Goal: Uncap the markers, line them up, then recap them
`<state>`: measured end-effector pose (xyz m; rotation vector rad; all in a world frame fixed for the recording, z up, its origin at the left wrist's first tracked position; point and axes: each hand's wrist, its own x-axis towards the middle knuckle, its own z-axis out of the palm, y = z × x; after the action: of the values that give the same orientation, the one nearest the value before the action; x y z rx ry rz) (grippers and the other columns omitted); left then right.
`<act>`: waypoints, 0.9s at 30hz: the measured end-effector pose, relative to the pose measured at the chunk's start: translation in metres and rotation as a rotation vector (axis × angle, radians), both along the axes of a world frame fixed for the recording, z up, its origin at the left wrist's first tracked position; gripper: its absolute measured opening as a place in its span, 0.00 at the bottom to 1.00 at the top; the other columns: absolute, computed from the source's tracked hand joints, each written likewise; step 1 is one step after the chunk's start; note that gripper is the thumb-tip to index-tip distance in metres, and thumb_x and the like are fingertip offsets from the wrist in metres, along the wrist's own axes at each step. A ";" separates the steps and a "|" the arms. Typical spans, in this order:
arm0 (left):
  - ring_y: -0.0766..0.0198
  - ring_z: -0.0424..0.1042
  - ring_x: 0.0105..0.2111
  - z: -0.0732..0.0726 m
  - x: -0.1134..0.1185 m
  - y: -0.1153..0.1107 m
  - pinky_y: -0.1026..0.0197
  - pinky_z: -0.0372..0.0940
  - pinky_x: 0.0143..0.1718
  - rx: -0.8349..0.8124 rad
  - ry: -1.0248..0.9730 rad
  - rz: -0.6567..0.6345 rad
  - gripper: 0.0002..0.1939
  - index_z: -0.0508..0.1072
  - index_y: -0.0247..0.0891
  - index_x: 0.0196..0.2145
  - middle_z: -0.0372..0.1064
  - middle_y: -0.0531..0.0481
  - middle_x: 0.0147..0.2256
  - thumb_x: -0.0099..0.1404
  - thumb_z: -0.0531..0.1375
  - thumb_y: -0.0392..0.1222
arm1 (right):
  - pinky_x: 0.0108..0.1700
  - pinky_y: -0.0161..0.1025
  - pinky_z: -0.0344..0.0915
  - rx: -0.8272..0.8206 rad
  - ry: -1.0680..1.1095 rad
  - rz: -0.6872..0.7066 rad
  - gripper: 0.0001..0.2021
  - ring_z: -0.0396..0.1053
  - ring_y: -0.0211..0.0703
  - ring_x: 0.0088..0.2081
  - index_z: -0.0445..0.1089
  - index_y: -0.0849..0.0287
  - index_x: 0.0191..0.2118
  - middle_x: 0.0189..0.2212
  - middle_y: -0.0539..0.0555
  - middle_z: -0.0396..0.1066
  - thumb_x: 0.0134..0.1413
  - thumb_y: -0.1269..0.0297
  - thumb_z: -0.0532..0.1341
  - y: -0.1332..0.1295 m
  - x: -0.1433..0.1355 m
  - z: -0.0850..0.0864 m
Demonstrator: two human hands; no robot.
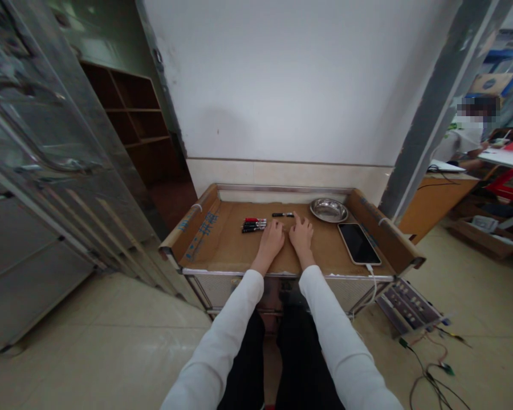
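White sleeves (337, 324) stretch forward from the bottom edge over black trousers (308, 353), bringing both bare hands onto the brown cardboard (222, 253) that lines a metal-framed cart (286, 188). Palm down, the left hand (273, 236) has its fingers loosely bent and lies just beside a row of pens (253, 225), one red at the far side and the others black; whether its fingertips hold anything cannot be told. Also palm down, the right hand (301, 232) has its fingers partly spread, with nothing visible in its grasp, and its index finger points toward the right end of a single black pen (282, 214); whether they touch is too small to tell. That pen lies crosswise beyond the hands, to the right of the row. Farther right, a shiny metal bowl (329, 209) sits near the cart's back edge, and nearer the person a dark-screened smartphone (359, 244) lies face up with a white cable (374, 285) plugged into its near end. Blue handwriting (205, 225) marks the cardboard's raised left side.
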<state>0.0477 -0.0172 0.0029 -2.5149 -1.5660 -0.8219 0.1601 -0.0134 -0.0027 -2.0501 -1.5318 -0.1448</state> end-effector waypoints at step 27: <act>0.60 0.67 0.47 -0.014 0.012 0.045 0.53 0.63 0.51 -0.083 -0.211 -0.069 0.11 0.67 0.34 0.42 0.68 0.42 0.44 0.68 0.46 0.30 | 0.46 0.41 0.55 -0.084 -0.120 0.075 0.13 0.62 0.49 0.48 0.69 0.58 0.47 0.47 0.61 0.67 0.63 0.67 0.51 -0.002 0.006 0.010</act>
<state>0.0594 0.0282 -0.0106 -2.6290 -1.6107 -1.0846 0.1656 -0.0157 0.0072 -2.0782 -1.7122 -0.1804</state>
